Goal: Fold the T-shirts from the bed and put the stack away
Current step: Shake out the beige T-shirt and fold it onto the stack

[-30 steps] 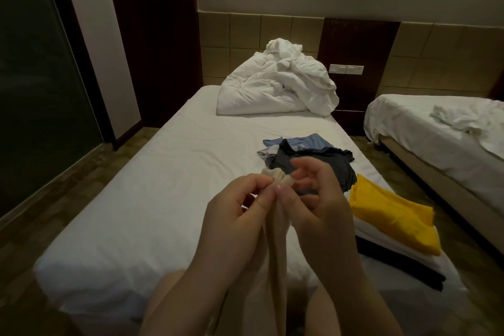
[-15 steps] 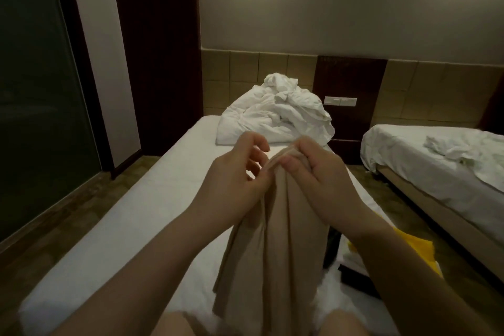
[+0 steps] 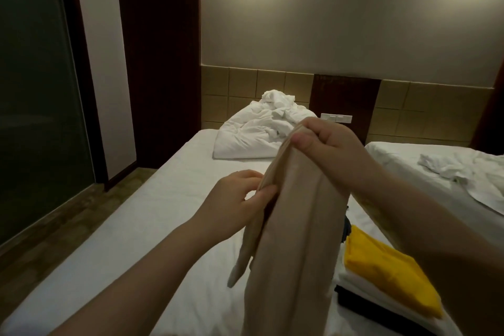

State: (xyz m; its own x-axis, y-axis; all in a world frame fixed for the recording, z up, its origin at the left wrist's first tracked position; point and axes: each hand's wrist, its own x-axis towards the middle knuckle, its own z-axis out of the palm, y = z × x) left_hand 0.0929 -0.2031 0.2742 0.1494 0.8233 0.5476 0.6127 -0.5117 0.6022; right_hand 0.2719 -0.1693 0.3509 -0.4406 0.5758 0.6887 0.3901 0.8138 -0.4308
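A beige T-shirt [image 3: 297,229] hangs in front of me, gathered lengthwise over the white bed [image 3: 152,215]. My right hand [image 3: 330,150] pinches its top edge, held high. Lower down and to the left, my left hand [image 3: 237,202] pinches the shirt's left edge between thumb and fingers. At the bed's right edge lies a stack of folded shirts [image 3: 387,278]: yellow on top, white under it, black at the bottom. The hanging shirt hides the loose dark shirts farther up the bed, apart from a dark sliver [image 3: 346,229].
A crumpled white duvet [image 3: 261,133] is piled at the head of the bed. A second bed [image 3: 447,172] with rumpled white sheets stands to the right across a narrow gap. A dark glass wall [image 3: 35,106] and wooden floor [image 3: 68,215] lie to the left.
My hands have parted: the right one rose with the shirt's top edge, the left slid down along its left edge. My view has tilted upward, showing more wall.
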